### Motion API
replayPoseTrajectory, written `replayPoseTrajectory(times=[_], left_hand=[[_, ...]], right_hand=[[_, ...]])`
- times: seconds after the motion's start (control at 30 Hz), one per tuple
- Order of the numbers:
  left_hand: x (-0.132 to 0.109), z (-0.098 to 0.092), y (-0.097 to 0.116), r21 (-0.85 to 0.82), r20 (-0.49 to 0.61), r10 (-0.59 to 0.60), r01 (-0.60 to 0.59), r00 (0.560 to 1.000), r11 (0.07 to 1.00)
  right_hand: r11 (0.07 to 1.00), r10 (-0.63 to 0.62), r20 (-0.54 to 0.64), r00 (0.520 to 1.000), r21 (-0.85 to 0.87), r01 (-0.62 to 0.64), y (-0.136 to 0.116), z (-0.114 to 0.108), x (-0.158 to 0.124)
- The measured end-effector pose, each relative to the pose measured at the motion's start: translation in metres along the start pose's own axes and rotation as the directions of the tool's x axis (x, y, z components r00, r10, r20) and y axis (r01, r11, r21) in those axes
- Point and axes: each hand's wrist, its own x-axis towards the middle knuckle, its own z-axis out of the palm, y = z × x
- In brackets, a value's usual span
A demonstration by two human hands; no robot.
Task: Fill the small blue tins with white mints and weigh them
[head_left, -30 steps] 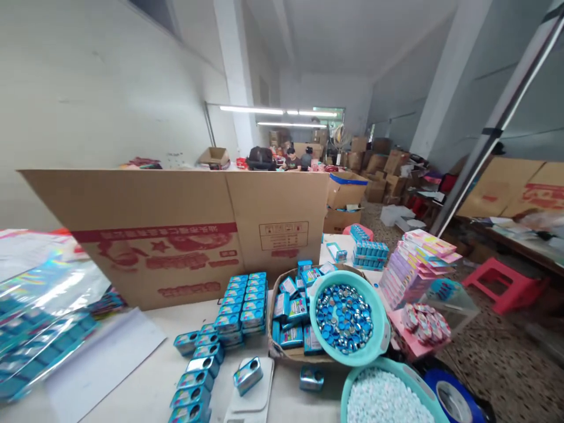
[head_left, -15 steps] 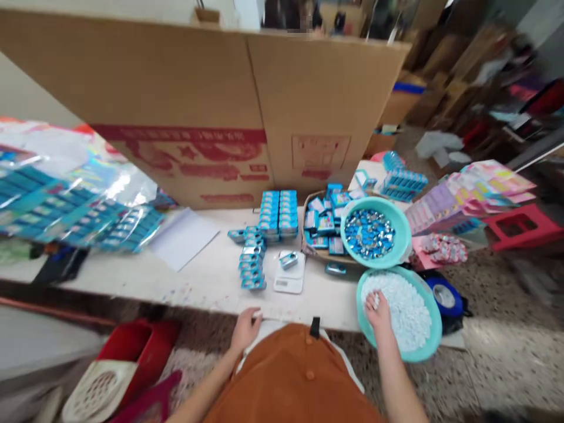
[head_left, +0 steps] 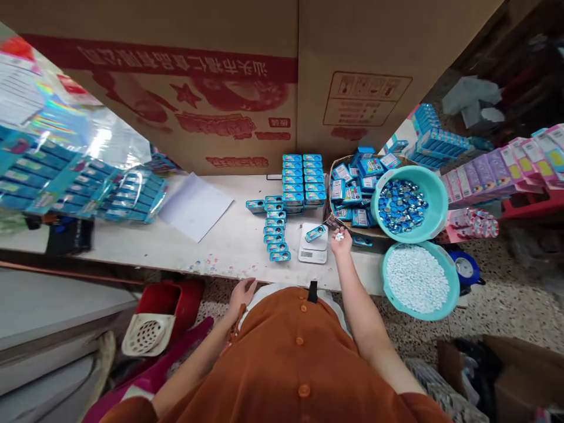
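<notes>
My right hand (head_left: 341, 242) is cupped palm up around a few small white candies (head_left: 339, 236), just right of the white digital scale (head_left: 307, 255). A small blue box (head_left: 315, 233) lies tilted on the scale's plate. At the table's front edge my left hand (head_left: 242, 292) rests with loosely bent fingers and nothing in it. A row of blue boxes (head_left: 274, 239) runs left of the scale, with taller stacks (head_left: 304, 181) behind. To the right, a turquoise basin (head_left: 388, 285) is full of the white pieces.
Another turquoise basin (head_left: 442, 200) holds shiny blue pieces, partly over a carton (head_left: 333, 170) of blue boxes. A large cardboard box (head_left: 247, 135) walls off the back. White paper (head_left: 196, 205) and plastic-wrapped blue packs (head_left: 88, 182) lie left. A red bin (head_left: 189, 299) stands below.
My right hand has left the basin of white pieces and moved left beside the scale, carrying a few. My left hand stays at the table edge. The view has tilted down.
</notes>
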Motion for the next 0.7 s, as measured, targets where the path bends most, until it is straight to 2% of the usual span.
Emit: replayPoseTrajectory(times=[0.13,0.27,0.5,0.7], left_hand=[[0.008,-0.016,-0.020,0.021,0.025,-0.029,0.029,0.999,0.999],[0.015,-0.018,-0.030,-0.009,0.063,-0.088,0.088,0.994,0.996],[0.027,-0.013,-0.032,-0.100,0.096,-0.151,0.160,0.984,0.982],[0.033,-0.011,-0.033,-0.128,0.139,-0.154,0.172,0.978,0.977]], right_hand=[[0.998,-0.060,-0.082,0.995,0.016,0.062,0.013,0.021,0.013],[0.993,-0.113,-0.141,0.984,0.001,0.114,0.022,0.032,0.013],[0.977,-0.213,-0.226,0.951,-0.058,0.205,0.030,0.041,0.012],[0.946,-0.322,-0.271,0.907,-0.137,0.295,0.040,0.047,0.014]])
